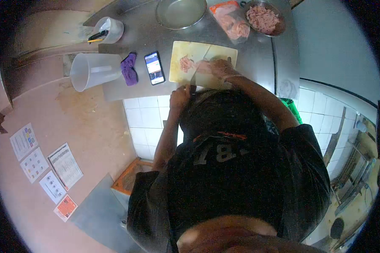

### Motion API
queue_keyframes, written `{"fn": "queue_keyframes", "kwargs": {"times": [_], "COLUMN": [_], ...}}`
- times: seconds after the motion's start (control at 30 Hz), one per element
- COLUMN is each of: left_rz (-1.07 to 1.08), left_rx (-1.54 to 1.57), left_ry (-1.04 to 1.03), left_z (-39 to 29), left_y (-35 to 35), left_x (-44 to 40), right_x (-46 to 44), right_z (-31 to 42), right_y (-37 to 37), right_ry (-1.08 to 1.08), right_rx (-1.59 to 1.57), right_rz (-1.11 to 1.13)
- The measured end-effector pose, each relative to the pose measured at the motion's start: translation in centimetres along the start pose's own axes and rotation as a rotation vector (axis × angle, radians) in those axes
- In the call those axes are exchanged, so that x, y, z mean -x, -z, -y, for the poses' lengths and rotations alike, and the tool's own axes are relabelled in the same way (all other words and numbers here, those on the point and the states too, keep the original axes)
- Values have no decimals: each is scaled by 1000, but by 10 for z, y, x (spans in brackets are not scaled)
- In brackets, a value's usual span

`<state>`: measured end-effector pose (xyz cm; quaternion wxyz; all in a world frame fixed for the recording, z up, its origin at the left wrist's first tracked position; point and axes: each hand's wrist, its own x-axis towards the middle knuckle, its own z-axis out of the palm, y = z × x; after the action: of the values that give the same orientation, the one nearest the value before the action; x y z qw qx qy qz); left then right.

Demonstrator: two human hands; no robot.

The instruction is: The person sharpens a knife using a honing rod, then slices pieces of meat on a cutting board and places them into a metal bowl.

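At the steel counter [257, 63] by white tiles [147, 113], left hand [180, 97] grips knife [193, 89]; right hand [222, 69], grip unclear, touches meat [204, 66].

Metal desk [257, 63], grey, dark seam seen toward right. Pale cutting board [177, 50] set near front edge. Lit phone [155, 68] placed just left of board; purple cloth [129, 69] dropped farther left, beside large translucent container [81, 71]. Small white tub [116, 30] parked behind that. Along the back: round shallow pan [181, 12], bag of raw meat [231, 21] and metal bowl [280, 30] lined up left to right, bowl filled with chopped meat [261, 18].
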<state>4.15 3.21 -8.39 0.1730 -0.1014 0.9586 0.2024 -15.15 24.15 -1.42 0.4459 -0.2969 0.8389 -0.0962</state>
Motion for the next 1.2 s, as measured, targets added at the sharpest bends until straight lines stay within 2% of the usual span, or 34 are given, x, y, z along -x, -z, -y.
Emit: {"fn": "queue_keyframes", "kwargs": {"times": [0.03,0.1,0.17,0.2,0.23,0.27,0.37,0.43,0.47,0.53,0.6,0.7,0.77,0.8,0.9,1.03,1.13,1.2], "left_rz": [-23,-50,-15,-15,-26,-37,-57,-87,-111,-67,-20,50,69,106,77,111,-65,193], "left_rx": [27,53,208,209,190,172,265,288,310,322,336,279,56,182,22,60,43,-1], "left_ry": [19,38,222,221,250,278,291,231,171,194,216,132,213,256,261,214,73,150], "left_z": [-5,-13,-14,-14,-13,-14,-18,3,10,-9,-32,-40,-28,-34,-34,-20,-7,-19], "left_y": [6,21,33,37,40,42,48,23,14,29,43,40,30,46,44,32,22,29], "left_x": [4,6,7,7,9,10,17,11,9,13,15,16,10,9,7,11,7,3], "right_x": [-12,-61,-86,-78,-79,-81,-70,-64,-63,-73,-109,-63,-52,-51,-49,-57,-47,-33], "right_z": [-8,-50,-73,-67,-63,-59,-46,-41,-44,-62,-93,-64,-62,-63,-63,-64,-53,-37], "right_y": [-14,-62,-86,-74,-71,-68,-53,-47,-48,-60,-83,-65,-71,-73,-79,-83,-75,-60], "right_ry": [27,210,507,617,615,542,398,334,644,911,372,293,247,235,279,399,329,279], "right_rx": [-29,-232,-346,-287,-286,-535,-938,-1093,-675,-213,-381,-222,-119,-87,-31,46,-42,-99], "right_rz": [-67,-340,-607,-640,-639,-455,-152,-39,-398,-730,-133,-204,-261,-290,-364,-454,-501,-519]}}
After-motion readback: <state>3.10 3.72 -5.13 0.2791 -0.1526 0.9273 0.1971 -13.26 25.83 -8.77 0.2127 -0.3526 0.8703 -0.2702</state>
